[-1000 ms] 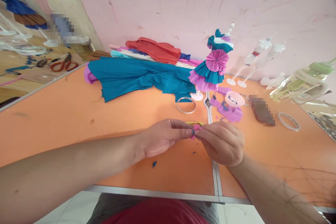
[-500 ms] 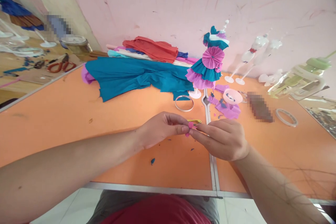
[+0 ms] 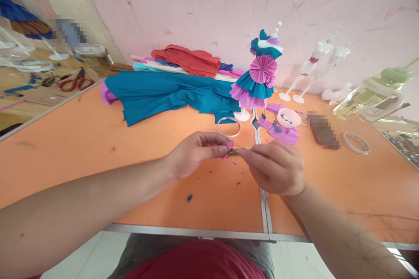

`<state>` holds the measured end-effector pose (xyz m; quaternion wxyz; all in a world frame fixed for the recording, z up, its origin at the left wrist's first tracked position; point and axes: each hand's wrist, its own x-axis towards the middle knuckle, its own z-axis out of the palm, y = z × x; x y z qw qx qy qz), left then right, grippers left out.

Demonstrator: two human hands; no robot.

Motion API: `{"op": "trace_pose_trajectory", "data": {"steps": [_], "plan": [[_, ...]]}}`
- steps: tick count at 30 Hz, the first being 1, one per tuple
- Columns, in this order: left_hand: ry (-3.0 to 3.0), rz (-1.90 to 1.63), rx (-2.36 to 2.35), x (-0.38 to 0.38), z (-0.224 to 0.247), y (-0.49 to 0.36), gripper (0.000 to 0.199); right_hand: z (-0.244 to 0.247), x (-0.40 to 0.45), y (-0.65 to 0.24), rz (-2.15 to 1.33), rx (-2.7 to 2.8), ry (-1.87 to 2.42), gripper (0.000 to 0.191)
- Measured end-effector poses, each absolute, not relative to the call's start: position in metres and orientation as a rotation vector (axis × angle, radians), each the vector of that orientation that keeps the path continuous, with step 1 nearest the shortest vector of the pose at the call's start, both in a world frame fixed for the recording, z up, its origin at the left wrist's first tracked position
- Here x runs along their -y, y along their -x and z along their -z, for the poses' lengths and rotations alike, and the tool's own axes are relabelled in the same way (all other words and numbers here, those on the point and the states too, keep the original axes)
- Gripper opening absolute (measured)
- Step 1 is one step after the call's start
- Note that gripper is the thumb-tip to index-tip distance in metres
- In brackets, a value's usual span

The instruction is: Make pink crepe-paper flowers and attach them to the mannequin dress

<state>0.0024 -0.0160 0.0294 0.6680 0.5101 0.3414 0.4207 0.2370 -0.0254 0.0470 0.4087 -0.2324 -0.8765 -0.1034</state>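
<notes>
My left hand (image 3: pixel 193 154) is closed, thumb against fingers, on a small pink paper flower (image 3: pixel 230 144) above the orange table. Just right of it, my right hand (image 3: pixel 278 168) has its thumb and fingertips pinched together; whatever they hold is too small to make out. A slim yellow object (image 3: pixel 242 148) shows between the hands, partly hidden by the fingers. Beyond them stands a small doll form in a teal and pink crepe paper dress (image 3: pixel 258 74), with a pink pleated rosette on its front. A roll of tape (image 3: pixel 228 127) lies near its base.
Teal crepe paper (image 3: pixel 163 96) spreads across the back, with a red folded piece (image 3: pixel 188 61) behind. At right are a pink bowl (image 3: pixel 289 118), purple paper scraps (image 3: pixel 288 134), another tape roll (image 3: pixel 356 143) and a green-lidded jug (image 3: pixel 382 91). Orange-handled pliers (image 3: pixel 76 83) lie far left.
My hands have drawn slightly apart: the left, with the pink paper flower, has shifted a little left and up, and the right fingertips have come away from the flower. The view has tilted slightly.
</notes>
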Motion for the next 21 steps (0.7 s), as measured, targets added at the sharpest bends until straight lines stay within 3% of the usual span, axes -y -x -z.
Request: {"op": "trace_pose_trajectory", "data": {"steps": [4, 7, 12, 21], "plan": [[-1.222, -0.862, -0.901, 0.017, -0.031, -0.004, 0.025, -0.049, 0.029, -0.222, -0.438, 2.083, 0.900, 0.034], [-1.246, -0.854, -1.002, 0.018, -0.031, -0.004, 0.032, -0.049, 0.028, -0.213, -0.727, 2.029, 1.082, 0.034], [-1.351, -0.824, -1.072, 0.017, -0.030, -0.002, 0.037, -0.046, 0.024, -0.208, -0.901, 1.921, 1.231, 0.015], [-1.455, -0.752, -1.093, 0.015, -0.025, -0.002, 0.037, -0.047, 0.022, -0.209, -1.005, 1.833, 1.313, 0.010]]}}
